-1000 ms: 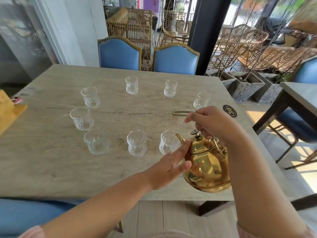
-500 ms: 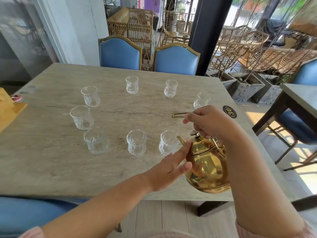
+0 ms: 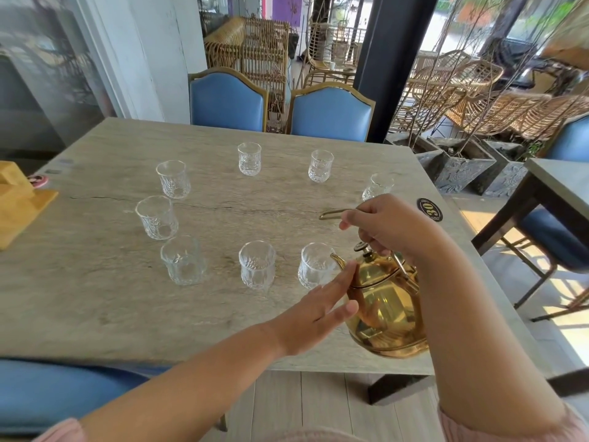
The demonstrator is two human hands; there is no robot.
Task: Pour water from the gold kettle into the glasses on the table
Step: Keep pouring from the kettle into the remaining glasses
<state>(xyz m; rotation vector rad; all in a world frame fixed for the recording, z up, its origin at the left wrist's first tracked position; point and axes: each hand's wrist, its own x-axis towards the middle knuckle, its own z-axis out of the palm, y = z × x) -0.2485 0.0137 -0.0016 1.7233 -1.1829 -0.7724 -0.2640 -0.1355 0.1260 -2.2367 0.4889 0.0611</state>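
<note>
A gold kettle (image 3: 387, 311) hangs tilted near the table's front right corner, its spout toward the nearest clear glass (image 3: 314, 265). My right hand (image 3: 392, 226) grips the kettle's thin gold handle from above. My left hand (image 3: 318, 309) has straight fingers pressed against the kettle's left side, under the spout. Several clear glasses stand in a ring on the grey table (image 3: 95, 307); among them are a front middle glass (image 3: 257, 264), a front left glass (image 3: 183, 260) and a far glass (image 3: 249, 158). I see no stream of water.
A yellow wooden holder (image 3: 19, 202) sits at the table's left edge. A round black "30" sticker (image 3: 429, 209) lies near the right edge. Two blue chairs (image 3: 228, 102) stand behind the table. Another table (image 3: 561, 186) and stone planters are at the right.
The kettle has tipped slightly more toward the nearest glass. Both hands keep their places on it; my view has shifted a little.
</note>
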